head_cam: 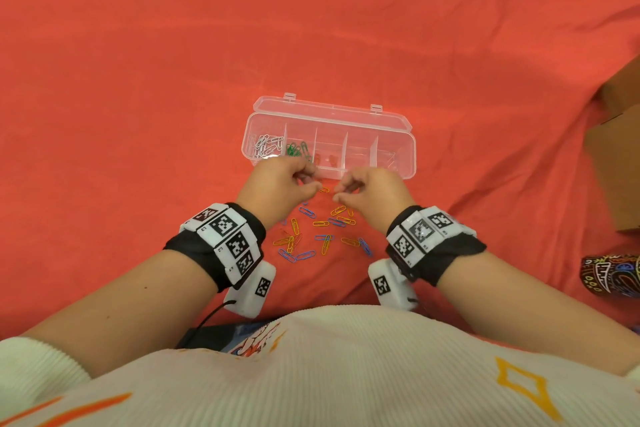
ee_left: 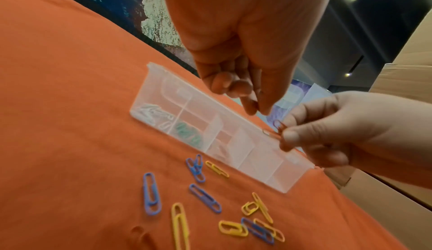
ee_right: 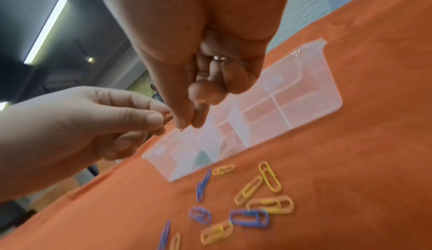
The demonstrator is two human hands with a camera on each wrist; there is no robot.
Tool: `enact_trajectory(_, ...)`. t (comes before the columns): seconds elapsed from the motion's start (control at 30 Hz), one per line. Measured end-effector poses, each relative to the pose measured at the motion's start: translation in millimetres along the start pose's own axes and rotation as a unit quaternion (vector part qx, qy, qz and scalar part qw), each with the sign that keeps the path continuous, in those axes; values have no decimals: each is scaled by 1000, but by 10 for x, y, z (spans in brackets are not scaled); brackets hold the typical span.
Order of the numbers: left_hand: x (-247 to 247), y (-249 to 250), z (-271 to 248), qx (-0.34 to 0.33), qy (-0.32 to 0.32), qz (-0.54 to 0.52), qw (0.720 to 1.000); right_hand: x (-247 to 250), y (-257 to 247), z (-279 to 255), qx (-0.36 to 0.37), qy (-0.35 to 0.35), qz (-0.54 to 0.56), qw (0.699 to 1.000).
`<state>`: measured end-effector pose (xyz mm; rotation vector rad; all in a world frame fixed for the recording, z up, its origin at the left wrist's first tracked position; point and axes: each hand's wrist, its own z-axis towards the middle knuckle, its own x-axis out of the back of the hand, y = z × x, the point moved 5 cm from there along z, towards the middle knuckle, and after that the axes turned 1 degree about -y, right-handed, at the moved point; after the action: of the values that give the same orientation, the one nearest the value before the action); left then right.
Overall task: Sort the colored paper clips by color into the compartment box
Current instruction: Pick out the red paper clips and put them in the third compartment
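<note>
Paper clips [head_cam: 322, 236] in blue and yellow, with a few red ones hard to see against the red cloth [head_cam: 138, 80], are lying loose between your wrists, just in front of the clear compartment box [head_cam: 410, 163]. White clips [head_cam: 266, 146] are sitting in its leftmost compartment, green clips [head_cam: 296, 149] in the next, and a couple of red ones in the third. Your left hand [head_cam: 277, 184] and right hand [head_cam: 372, 194] are hovering close together at the box's near wall. In the left wrist view your right hand is pinching red clips [ee_left: 280, 134] between thumb and fingers; your left fingertips [ee_left: 257, 106] are pressed together, and whether they are holding anything cannot be told. These clips are looking light, thin, stiff and slick, likely to hook together, so pinching one by its rounded end and lifting it off the soft cloth seems best
</note>
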<state>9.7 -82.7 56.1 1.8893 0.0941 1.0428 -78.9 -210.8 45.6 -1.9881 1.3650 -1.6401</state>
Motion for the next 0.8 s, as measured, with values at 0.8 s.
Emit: enact_trajectory(0.8,-11,-153,-44,21,0,94,995,177,-115,112,10,44,0,999)
